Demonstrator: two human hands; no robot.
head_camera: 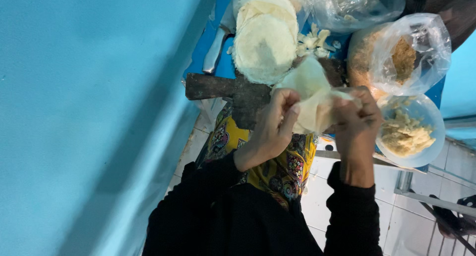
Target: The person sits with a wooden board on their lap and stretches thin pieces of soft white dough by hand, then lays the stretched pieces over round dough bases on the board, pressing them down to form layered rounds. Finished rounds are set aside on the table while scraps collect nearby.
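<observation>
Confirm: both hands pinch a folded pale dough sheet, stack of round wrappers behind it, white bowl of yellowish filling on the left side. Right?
Not quite. In the head view the white bowl of yellowish filling sits on the right side, beside the right hand. The rest holds: left hand and right hand pinch the folded dough sheet, with the stack of round wrappers behind it.

A thin, pale dough sheet [312,95] hangs folded, pinched at both edges.

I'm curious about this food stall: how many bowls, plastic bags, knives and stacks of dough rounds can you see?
Bowls of filling: 1
Plastic bags: 2
Knives: 1
Stacks of dough rounds: 1
Total: 5
</observation>
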